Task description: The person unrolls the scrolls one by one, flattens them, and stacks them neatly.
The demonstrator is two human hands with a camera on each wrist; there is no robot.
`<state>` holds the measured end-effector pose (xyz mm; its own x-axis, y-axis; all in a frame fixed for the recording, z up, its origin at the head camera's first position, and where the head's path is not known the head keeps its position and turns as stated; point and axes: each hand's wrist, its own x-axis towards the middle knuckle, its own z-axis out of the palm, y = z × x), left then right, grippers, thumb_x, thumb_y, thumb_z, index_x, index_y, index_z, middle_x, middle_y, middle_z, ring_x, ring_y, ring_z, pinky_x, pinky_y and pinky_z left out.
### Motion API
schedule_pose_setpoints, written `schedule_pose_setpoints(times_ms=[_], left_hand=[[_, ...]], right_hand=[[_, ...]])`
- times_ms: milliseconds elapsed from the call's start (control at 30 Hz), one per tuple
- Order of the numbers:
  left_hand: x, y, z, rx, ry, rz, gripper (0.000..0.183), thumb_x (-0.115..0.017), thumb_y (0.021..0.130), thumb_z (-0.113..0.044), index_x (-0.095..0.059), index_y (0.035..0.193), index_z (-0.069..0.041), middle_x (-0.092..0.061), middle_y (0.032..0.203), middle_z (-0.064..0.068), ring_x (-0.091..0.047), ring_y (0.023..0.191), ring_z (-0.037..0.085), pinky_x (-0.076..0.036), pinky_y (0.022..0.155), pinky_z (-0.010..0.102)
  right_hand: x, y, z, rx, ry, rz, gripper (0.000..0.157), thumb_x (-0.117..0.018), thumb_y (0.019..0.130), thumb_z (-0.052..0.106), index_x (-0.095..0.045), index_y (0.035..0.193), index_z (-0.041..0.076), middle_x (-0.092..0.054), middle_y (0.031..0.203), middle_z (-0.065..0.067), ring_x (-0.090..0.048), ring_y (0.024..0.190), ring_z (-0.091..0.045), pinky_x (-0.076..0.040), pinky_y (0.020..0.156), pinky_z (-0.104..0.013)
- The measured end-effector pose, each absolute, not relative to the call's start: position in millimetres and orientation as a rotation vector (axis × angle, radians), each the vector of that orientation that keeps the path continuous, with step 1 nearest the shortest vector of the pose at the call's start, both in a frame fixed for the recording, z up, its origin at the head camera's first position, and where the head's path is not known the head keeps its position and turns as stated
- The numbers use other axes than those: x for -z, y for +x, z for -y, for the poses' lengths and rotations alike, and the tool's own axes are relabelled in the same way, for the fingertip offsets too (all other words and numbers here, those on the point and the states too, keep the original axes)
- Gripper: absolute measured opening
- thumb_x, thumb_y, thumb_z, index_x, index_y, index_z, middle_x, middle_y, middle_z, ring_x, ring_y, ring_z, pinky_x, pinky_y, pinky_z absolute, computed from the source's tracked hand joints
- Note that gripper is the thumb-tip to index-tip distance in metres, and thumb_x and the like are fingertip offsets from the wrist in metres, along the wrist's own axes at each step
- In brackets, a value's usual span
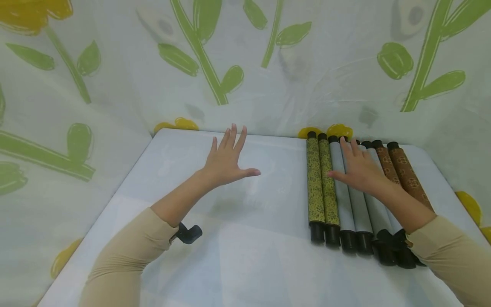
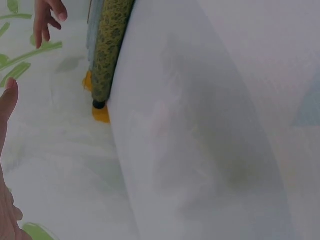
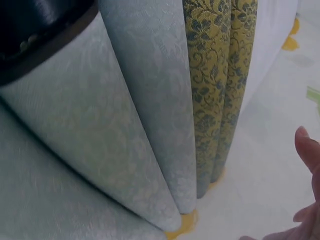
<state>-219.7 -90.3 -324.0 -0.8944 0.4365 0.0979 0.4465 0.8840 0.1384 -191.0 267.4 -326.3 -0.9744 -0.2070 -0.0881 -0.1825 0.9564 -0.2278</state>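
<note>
Several rolled scrolls with black end knobs lie side by side on the right of the white table. Two have yellow-green floral cloth (image 1: 316,183), several are pale grey-blue (image 1: 354,196), and two at the far right are brown patterned scrolls (image 1: 410,175). Above the grey ones my right hand (image 1: 360,168) is spread, holding nothing; whether it touches them I cannot tell. My left hand (image 1: 226,164) hovers with fingers spread over the table's left half, apart from the scrolls. The right wrist view shows the grey cloth (image 3: 95,125) and the yellow-green cloth (image 3: 210,75) close up.
The white table (image 1: 253,256) meets a pale hanging sheet (image 1: 268,102) printed with green stems and leaves at the back and left. Yellow printed shapes (image 1: 180,123) show along the table's edges. A black wrist mount (image 1: 189,233) sticks out from the left sleeve.
</note>
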Motion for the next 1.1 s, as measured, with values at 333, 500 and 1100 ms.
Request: schedule_pose_setpoints(times_ms=[333,500,1100], left_hand=[[335.8,-214.0,71.6,0.247,-0.741,3.011,0.116,-0.050,0.074,-0.078,0.012,0.151,-0.019,0.013,0.157,0.013,0.004,0.145,0.030,-0.003,0.111,0.060],[345.0,-211.9,58.6,0.271,-0.754,3.029,0.115,-0.050,0.074,-0.079,0.011,0.151,-0.020,0.010,0.158,0.012,0.005,0.146,0.028,-0.003,0.112,0.059],[376.5,-206.4,16.2,0.333,-0.862,3.056,0.114,-0.048,0.075,-0.080,0.017,0.149,-0.024,0.015,0.157,0.010,0.006,0.145,0.026,-0.003,0.113,0.057]], right_hand=[[341.3,-196.2,-264.2,0.493,-0.233,-2.949,0.104,-0.057,0.088,0.053,0.008,0.149,-0.002,-0.012,0.144,-0.042,-0.012,0.124,-0.067,-0.022,0.094,-0.074],[349.4,-199.3,-262.0,0.585,-0.212,-2.911,0.105,-0.060,0.088,0.049,0.006,0.147,-0.007,-0.012,0.142,-0.046,-0.012,0.124,-0.067,-0.017,0.097,-0.073],[369.3,-199.2,-255.8,0.703,-0.189,-2.877,0.104,-0.067,0.085,0.041,-0.002,0.144,-0.015,-0.014,0.139,-0.049,-0.017,0.124,-0.065,-0.024,0.097,-0.070]])
